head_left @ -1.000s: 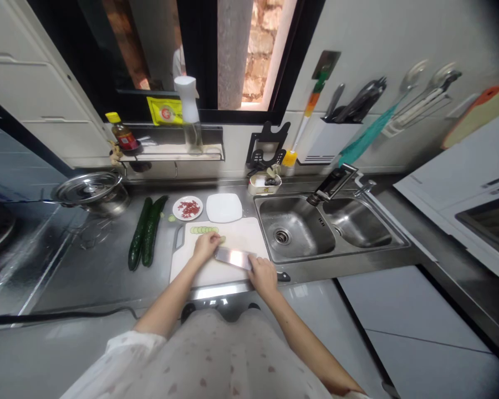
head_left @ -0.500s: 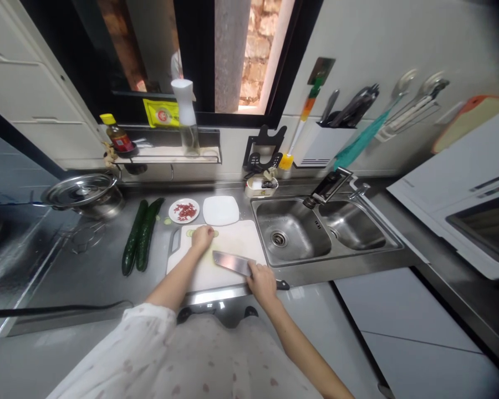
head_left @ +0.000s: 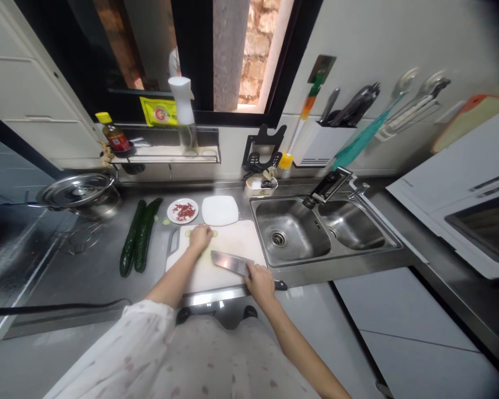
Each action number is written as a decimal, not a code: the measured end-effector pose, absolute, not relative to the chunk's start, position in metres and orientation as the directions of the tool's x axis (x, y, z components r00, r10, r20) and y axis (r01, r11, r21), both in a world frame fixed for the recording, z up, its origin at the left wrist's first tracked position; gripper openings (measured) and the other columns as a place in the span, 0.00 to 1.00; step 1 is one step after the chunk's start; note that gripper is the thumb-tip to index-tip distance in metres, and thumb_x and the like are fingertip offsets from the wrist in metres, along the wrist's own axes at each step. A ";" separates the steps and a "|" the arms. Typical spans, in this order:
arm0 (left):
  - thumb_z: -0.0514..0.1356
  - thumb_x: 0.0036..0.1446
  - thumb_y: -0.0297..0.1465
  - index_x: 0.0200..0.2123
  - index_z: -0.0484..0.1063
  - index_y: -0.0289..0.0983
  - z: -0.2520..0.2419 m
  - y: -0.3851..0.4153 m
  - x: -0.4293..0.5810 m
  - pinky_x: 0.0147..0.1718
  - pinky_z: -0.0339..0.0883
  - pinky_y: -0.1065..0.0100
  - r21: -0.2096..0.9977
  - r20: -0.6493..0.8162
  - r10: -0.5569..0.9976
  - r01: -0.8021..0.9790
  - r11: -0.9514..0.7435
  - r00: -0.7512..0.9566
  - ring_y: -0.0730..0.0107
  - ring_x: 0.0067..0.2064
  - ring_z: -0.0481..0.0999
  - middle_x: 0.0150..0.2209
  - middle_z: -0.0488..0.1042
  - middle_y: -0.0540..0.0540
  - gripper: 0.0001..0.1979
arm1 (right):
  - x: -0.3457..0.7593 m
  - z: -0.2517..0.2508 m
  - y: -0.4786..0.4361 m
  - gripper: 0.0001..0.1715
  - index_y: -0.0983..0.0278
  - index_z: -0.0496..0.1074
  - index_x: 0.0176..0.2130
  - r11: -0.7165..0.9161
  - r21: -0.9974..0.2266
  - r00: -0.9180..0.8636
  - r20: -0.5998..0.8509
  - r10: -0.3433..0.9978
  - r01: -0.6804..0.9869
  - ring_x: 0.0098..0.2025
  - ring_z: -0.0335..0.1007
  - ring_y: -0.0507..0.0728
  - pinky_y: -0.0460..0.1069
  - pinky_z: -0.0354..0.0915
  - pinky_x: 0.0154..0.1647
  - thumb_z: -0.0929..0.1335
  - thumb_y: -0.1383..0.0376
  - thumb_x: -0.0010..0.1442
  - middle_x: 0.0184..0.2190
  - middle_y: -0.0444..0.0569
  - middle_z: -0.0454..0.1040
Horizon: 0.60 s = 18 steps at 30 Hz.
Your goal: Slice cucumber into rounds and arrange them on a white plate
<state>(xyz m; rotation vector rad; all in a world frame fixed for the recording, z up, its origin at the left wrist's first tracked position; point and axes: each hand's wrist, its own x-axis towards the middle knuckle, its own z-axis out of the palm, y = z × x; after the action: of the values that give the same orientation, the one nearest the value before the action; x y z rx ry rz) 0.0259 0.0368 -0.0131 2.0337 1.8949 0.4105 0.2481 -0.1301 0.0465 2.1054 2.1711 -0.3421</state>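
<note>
My right hand [head_left: 260, 280] is wrapped round the handle of a kitchen knife [head_left: 232, 262]. Its broad blade lies low over the white cutting board [head_left: 237, 238], pointing left. Near the board's far edge, my left hand [head_left: 200, 238] rests with bent fingers gathered over a row of pale green cucumber slices [head_left: 214, 234], which show on both sides of it. The fingertips are partly hidden, and so are the slices under them. A second black handle [head_left: 280, 285] pokes out at the board's near right corner.
Two whole cucumbers [head_left: 135, 238] lie left of the board. Behind it are a plate of chopped red pieces [head_left: 183, 211] and a white square plate [head_left: 220, 210]. A lidded steel pot [head_left: 83, 194] stands at left, a double sink [head_left: 291, 233] at right.
The view has shifted slightly. My left hand has barely moved on the slices, and the knife stays almost in the same place in my right hand.
</note>
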 end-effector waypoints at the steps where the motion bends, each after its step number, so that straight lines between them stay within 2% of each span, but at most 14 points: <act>1: 0.54 0.57 0.35 0.34 0.75 0.37 -0.012 0.036 0.024 0.40 0.63 0.65 0.449 -0.008 0.998 0.892 -0.045 0.054 0.59 0.42 0.73 0.38 0.75 0.41 0.11 | 0.248 0.047 -0.130 0.23 0.61 0.65 0.55 0.021 -0.095 -0.042 -0.221 0.974 0.995 0.46 0.66 0.59 0.49 0.53 0.46 0.65 0.64 0.60 0.41 0.52 0.74; 6: 0.55 0.57 0.35 0.36 0.76 0.38 -0.011 0.018 0.006 0.39 0.64 0.66 0.594 -0.009 0.997 0.802 0.064 -0.073 0.62 0.40 0.73 0.38 0.76 0.43 0.11 | 0.250 0.049 -0.129 0.23 0.61 0.66 0.56 -0.001 -0.105 -0.022 -0.220 0.975 0.994 0.46 0.66 0.59 0.49 0.54 0.45 0.64 0.64 0.60 0.42 0.51 0.74; 10: 0.56 0.56 0.34 0.37 0.76 0.37 -0.014 -0.012 -0.013 0.39 0.65 0.67 0.681 0.026 0.995 0.731 0.056 -0.101 0.64 0.39 0.74 0.37 0.77 0.44 0.11 | 0.250 0.048 -0.128 0.23 0.61 0.67 0.55 -0.006 -0.135 -0.025 -0.227 0.974 0.991 0.46 0.68 0.58 0.48 0.56 0.45 0.64 0.64 0.60 0.42 0.50 0.75; 14: 0.57 0.56 0.36 0.39 0.76 0.38 -0.018 -0.044 -0.026 0.39 0.65 0.66 0.681 0.031 0.993 0.730 0.062 -0.113 0.65 0.38 0.73 0.39 0.76 0.45 0.11 | 0.244 0.048 -0.128 0.23 0.60 0.66 0.56 -0.022 -0.163 -0.023 -0.268 0.963 0.986 0.47 0.69 0.57 0.47 0.57 0.44 0.63 0.63 0.61 0.44 0.50 0.76; 18: 0.62 0.53 0.36 0.46 0.73 0.40 -0.018 -0.064 -0.030 0.45 0.64 0.64 0.627 0.017 0.999 0.779 0.029 -0.050 0.62 0.45 0.73 0.44 0.75 0.44 0.16 | 0.233 0.054 -0.126 0.23 0.58 0.65 0.57 -0.071 -0.163 0.013 -0.333 0.943 0.984 0.46 0.71 0.56 0.46 0.58 0.42 0.60 0.61 0.64 0.45 0.50 0.76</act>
<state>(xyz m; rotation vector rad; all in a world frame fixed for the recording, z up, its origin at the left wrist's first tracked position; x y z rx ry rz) -0.0301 -0.0643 -0.0176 1.8003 1.8815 0.6793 0.2332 -0.1264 0.0545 2.1506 2.0589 -0.5456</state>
